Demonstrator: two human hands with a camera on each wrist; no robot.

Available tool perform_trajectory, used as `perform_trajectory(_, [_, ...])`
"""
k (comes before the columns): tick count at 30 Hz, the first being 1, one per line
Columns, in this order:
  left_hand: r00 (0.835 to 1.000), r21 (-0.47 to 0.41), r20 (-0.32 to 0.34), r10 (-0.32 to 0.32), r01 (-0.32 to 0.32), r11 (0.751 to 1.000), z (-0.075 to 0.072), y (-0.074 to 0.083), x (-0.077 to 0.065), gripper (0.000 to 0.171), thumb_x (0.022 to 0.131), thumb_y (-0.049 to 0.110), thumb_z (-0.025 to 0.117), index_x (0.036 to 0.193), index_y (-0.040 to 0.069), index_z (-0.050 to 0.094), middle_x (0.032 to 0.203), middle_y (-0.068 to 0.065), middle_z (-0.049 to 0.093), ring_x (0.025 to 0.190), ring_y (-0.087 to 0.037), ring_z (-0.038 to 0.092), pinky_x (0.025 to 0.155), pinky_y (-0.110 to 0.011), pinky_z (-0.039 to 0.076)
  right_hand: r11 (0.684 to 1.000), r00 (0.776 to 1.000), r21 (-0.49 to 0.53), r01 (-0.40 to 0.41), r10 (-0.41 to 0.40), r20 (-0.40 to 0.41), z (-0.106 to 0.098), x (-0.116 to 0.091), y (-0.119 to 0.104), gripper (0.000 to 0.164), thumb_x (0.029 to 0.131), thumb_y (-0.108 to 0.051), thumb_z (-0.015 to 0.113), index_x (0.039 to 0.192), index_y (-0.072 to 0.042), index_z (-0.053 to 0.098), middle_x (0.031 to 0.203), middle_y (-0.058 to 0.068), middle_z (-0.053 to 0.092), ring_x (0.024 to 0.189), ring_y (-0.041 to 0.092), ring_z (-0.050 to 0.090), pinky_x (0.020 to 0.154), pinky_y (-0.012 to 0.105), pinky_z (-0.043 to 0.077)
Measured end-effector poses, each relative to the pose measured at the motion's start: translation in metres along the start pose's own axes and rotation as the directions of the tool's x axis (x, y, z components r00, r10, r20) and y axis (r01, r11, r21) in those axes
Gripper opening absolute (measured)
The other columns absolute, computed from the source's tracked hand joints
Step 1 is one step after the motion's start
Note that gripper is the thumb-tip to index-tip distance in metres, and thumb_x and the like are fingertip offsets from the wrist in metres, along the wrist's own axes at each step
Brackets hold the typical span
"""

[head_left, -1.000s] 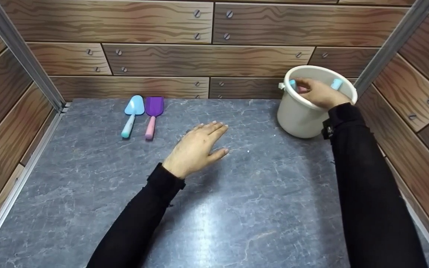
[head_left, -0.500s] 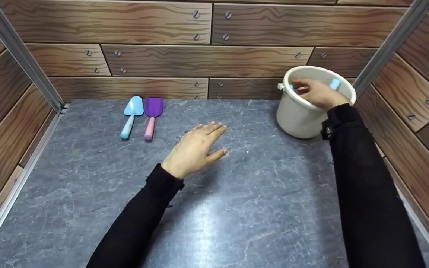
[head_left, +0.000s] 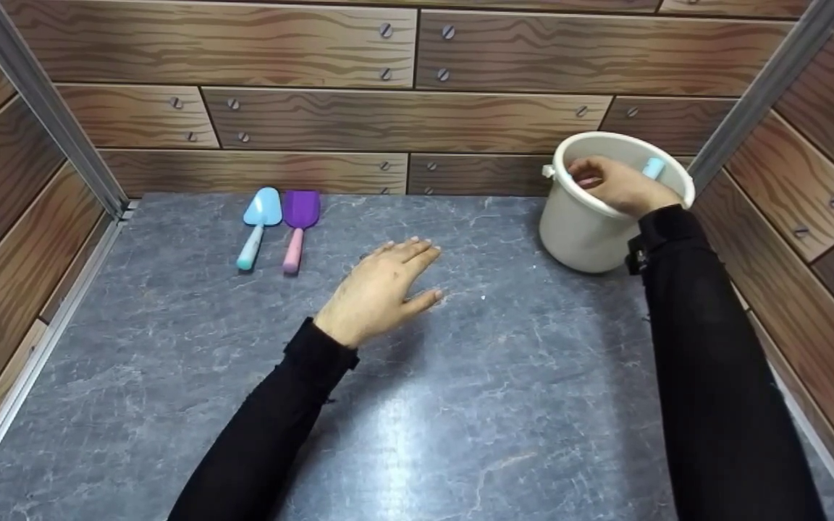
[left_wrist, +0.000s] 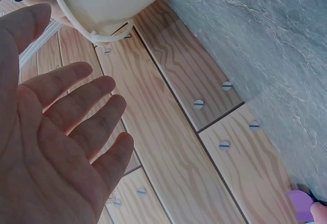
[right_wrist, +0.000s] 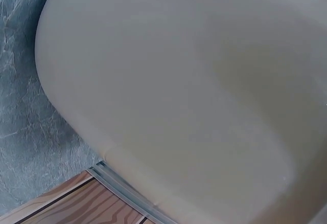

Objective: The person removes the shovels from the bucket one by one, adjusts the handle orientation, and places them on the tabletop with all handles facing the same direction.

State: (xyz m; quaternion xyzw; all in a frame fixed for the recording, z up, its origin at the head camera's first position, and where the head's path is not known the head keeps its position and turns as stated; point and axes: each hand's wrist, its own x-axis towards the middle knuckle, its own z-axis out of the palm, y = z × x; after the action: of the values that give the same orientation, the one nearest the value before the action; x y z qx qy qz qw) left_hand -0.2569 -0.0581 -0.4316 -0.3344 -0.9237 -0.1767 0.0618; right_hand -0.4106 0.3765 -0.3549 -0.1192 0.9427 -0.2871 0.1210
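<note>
At the right, a cream bucket (head_left: 585, 235) stands upright on the floor; its outer wall (right_wrist: 153, 81) fills most of the right wrist view. My right hand (head_left: 623, 187) reaches over its rim with fingers curled around something pink (head_left: 591, 182), seemingly a handle, mostly hidden. A light-blue handle (head_left: 653, 168) leans inside the bucket, behind the hand. My left hand (head_left: 381, 293) hovers over the floor with fingers extended, holding nothing; the left wrist view shows its bare palm (left_wrist: 61, 137). Left of it lie a blue toy trowel (head_left: 263, 208) and a purple toy shovel (head_left: 301, 210) with a pink handle.
Wood-patterned panels (head_left: 402, 112) wall the back and both sides, with metal corner posts (head_left: 757, 87) between them. The floor (head_left: 496, 405) is grey and marbled. The bucket is close to the back right corner.
A light-blue end beside my right fingers has dropped out of sight, and less pink shows between them. Both hands stay nearly still. The trowel and shovel on the floor have not moved.
</note>
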Motion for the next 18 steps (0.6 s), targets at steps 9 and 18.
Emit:
perform_trajectory(9, [1.0,0.002,-0.001,0.001,-0.001,1.0,0.0005,-0.0007,-0.0003,0.073,0.12,0.053,0.064,0.175,0.006,0.054,0.181,-0.017,0.057,0.172,-0.038,0.051,0.147,-0.061,0.037,0.999,1.0,-0.041,-0.022,0.022,-0.014,-0.0012,-0.0021,-0.0026,0.057,0.121,-0.023,0.063,0.168,0.009,0.051,0.171,0.038,0.054,0.161,0.055,0.054,0.12,0.039,0.048])
perform_trajectory(18, [1.0,0.0,-0.003,-0.001,0.001,1.0,-0.0003,-0.0007,-0.0008,0.071,0.12,0.051,0.065,0.173,0.006,0.057,0.18,-0.017,0.057,0.172,-0.038,0.052,0.147,-0.062,0.037,0.999,0.992,-0.034,-0.007,0.002,-0.123,0.0008,-0.0038,-0.0003,0.04,0.117,-0.015,0.068,0.149,0.009,0.062,0.162,0.034,0.062,0.152,0.047,0.06,0.101,0.016,0.044])
